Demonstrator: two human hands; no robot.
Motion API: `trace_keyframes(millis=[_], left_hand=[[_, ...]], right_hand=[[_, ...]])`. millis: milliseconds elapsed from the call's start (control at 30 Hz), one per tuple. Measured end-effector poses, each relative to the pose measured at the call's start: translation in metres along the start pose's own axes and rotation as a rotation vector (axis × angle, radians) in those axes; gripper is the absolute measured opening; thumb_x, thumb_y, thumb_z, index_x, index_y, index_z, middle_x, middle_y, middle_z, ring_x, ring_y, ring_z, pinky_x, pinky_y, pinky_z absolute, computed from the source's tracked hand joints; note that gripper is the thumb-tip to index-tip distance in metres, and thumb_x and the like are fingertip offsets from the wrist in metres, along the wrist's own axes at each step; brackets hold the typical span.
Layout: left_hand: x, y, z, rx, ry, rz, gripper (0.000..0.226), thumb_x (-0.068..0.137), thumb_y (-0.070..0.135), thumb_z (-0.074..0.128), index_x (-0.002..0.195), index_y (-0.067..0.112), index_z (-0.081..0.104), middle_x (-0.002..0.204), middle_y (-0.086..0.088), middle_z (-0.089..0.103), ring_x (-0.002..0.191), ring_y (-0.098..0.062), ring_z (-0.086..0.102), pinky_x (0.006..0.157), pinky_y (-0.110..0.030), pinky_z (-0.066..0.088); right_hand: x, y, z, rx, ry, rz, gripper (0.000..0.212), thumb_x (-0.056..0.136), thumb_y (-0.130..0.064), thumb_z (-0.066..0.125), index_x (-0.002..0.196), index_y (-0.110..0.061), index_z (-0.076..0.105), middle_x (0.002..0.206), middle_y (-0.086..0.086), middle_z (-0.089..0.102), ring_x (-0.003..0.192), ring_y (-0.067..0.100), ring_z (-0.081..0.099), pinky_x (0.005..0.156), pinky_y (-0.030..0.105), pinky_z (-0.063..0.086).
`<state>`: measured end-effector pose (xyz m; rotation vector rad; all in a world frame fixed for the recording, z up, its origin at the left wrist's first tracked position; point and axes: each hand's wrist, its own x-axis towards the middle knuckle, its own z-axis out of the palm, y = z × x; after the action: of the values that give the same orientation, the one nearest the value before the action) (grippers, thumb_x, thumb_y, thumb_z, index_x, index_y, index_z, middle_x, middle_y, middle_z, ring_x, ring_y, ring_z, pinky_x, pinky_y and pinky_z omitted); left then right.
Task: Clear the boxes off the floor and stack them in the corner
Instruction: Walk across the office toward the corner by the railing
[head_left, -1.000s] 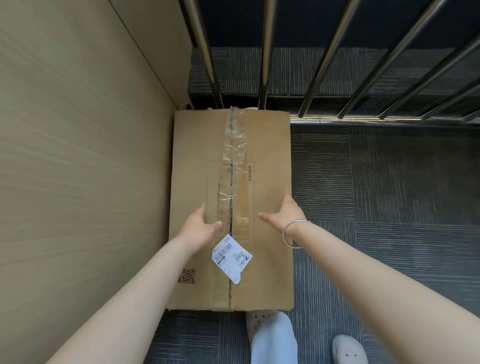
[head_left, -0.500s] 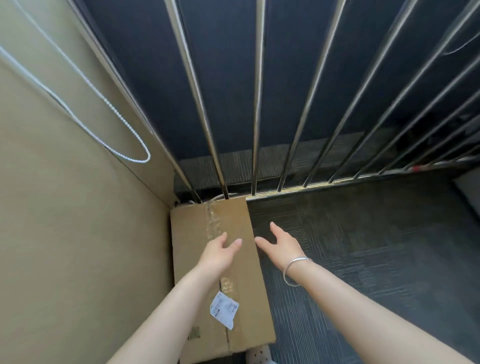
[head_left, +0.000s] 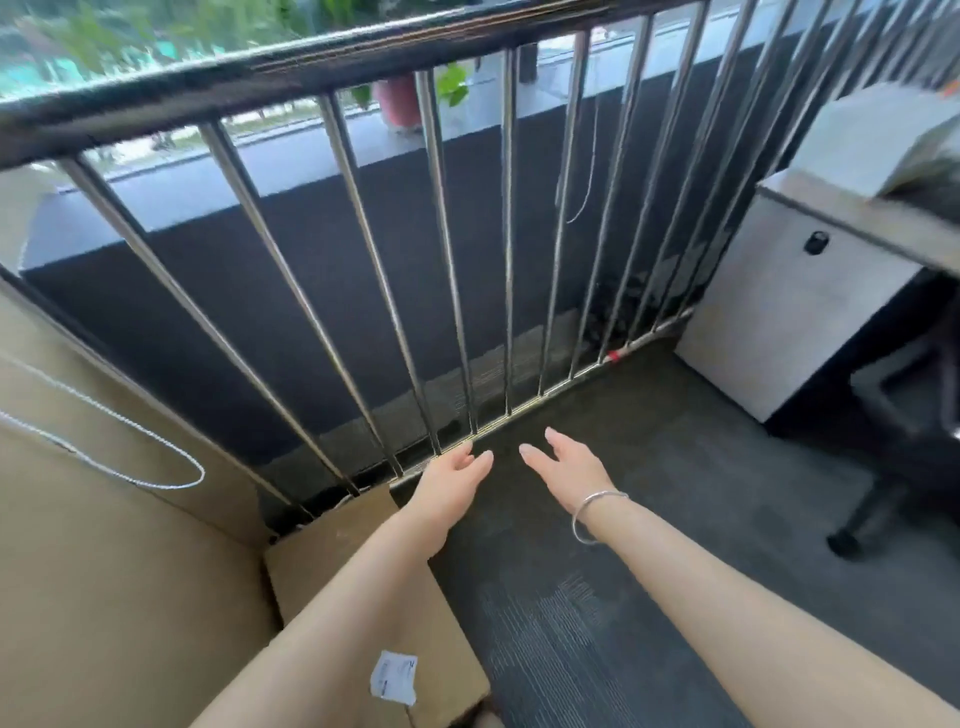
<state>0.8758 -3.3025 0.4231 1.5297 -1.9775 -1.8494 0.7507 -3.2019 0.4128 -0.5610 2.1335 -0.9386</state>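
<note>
Head view: both hands are out front and empty. The left hand (head_left: 451, 480) hangs loose, fingers straight, holding nothing; the right hand (head_left: 563, 467), silver bracelet (head_left: 597, 514) at the wrist, is released too, palm turned inward. The cardboard box (head_left: 332, 566) sits on the carpet (head_left: 597, 597) below and behind the left hand, under that forearm, tucked into the corner between the tan wall (head_left: 104, 571) and the metal railing (head_left: 363, 249). A white label (head_left: 395, 678) shows on its top. A grey cabinet (head_left: 779, 312) stands well off beyond the right hand.
</note>
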Motion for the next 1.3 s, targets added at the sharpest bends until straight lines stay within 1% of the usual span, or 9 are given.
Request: trace_keyframes(millis=[133, 200, 400, 567, 700, 867, 967, 1133, 1300], left_hand=[[-0.051, 0.026, 0.064, -0.028, -0.136, 0.039, 0.058, 0.094, 0.041, 0.059, 0.147, 0.031, 0.039, 0.142, 0.0, 0.051, 0.129, -0.017, 0.047, 0.101, -0.031, 0.039], [-0.078, 0.035, 0.102, 0.0, -0.201, 0.067, 0.057, 0.094, 0.038, 0.06, 0.146, 0.029, 0.04, 0.138, 0.001, 0.053, 0.118, -0.014, 0.051, 0.094, -0.03, 0.041], [-0.184, 0.046, 0.251, 0.103, -0.386, 0.191, 0.054, 0.092, 0.032, 0.064, 0.142, 0.019, 0.047, 0.105, 0.004, 0.061, 0.098, -0.016, 0.056, 0.087, -0.031, 0.045], [-0.303, 0.042, 0.406, 0.248, -0.642, 0.319, 0.056, 0.091, 0.033, 0.064, 0.141, 0.015, 0.047, 0.134, -0.004, 0.057, 0.115, -0.02, 0.058, 0.097, -0.038, 0.049], [-0.404, 0.029, 0.519, 0.387, -0.828, 0.401, 0.048, 0.092, 0.027, 0.063, 0.136, 0.01, 0.052, 0.118, -0.009, 0.064, 0.101, -0.019, 0.06, 0.082, -0.032, 0.048], [-0.518, 0.001, 0.648, 0.559, -1.084, 0.477, 0.048, 0.092, 0.026, 0.065, 0.135, 0.008, 0.052, 0.12, -0.008, 0.063, 0.105, -0.022, 0.061, 0.088, -0.036, 0.05], [-0.587, -0.017, 0.733, 0.681, -1.242, 0.54, 0.049, 0.091, 0.026, 0.066, 0.135, 0.007, 0.053, 0.123, -0.011, 0.063, 0.098, -0.022, 0.061, 0.09, -0.039, 0.052], [-0.688, -0.044, 0.863, 0.793, -1.42, 0.658, 0.045, 0.092, 0.026, 0.064, 0.132, 0.008, 0.055, 0.111, -0.006, 0.063, 0.094, -0.019, 0.061, 0.082, -0.036, 0.052], [-0.786, -0.052, 0.983, 0.828, -1.583, 0.73, 0.033, 0.09, 0.026, 0.067, 0.12, 0.018, 0.058, 0.104, -0.004, 0.062, 0.083, -0.018, 0.057, 0.077, -0.032, 0.049]], right_hand=[[-0.069, 0.039, -0.067, 0.11, 0.12, 0.033, 0.064, 0.09, -0.044, 0.059, 0.146, -0.02, 0.038, 0.15, -0.001, 0.041, 0.135, 0.018, 0.041, 0.113, 0.035, 0.032], [-0.11, 0.069, -0.1, 0.165, 0.192, 0.058, 0.062, 0.09, -0.042, 0.06, 0.144, -0.019, 0.04, 0.148, -0.002, 0.043, 0.133, 0.017, 0.044, 0.111, 0.033, 0.034], [-0.252, 0.181, -0.2, 0.251, 0.45, 0.144, 0.058, 0.09, -0.041, 0.059, 0.141, -0.018, 0.043, 0.144, -0.002, 0.046, 0.131, 0.017, 0.045, 0.11, 0.038, 0.036], [-0.389, 0.282, -0.28, 0.345, 0.687, 0.211, 0.059, 0.091, -0.037, 0.059, 0.142, -0.014, 0.041, 0.145, 0.001, 0.045, 0.132, 0.016, 0.044, 0.11, 0.035, 0.035], [-0.492, 0.361, -0.33, 0.403, 0.873, 0.305, 0.056, 0.091, -0.036, 0.058, 0.141, -0.014, 0.043, 0.143, 0.002, 0.047, 0.129, 0.018, 0.047, 0.109, 0.036, 0.037], [-0.628, 0.458, -0.38, 0.51, 1.153, 0.456, 0.052, 0.091, -0.034, 0.059, 0.138, -0.014, 0.047, 0.139, 0.003, 0.051, 0.125, 0.019, 0.05, 0.108, 0.035, 0.037], [-0.709, 0.519, -0.405, 0.579, 1.327, 0.546, 0.052, 0.091, -0.034, 0.059, 0.137, -0.014, 0.047, 0.14, 0.003, 0.051, 0.126, 0.019, 0.05, 0.108, 0.037, 0.037], [-0.814, 0.604, -0.451, 0.649, 1.521, 0.646, 0.051, 0.091, -0.033, 0.059, 0.137, -0.014, 0.047, 0.14, 0.003, 0.05, 0.126, 0.019, 0.05, 0.108, 0.038, 0.038], [-0.902, 0.68, -0.522, 0.701, 1.708, 0.706, 0.05, 0.092, -0.027, 0.061, 0.137, -0.009, 0.047, 0.139, 0.008, 0.05, 0.123, 0.022, 0.052, 0.106, 0.035, 0.039]])
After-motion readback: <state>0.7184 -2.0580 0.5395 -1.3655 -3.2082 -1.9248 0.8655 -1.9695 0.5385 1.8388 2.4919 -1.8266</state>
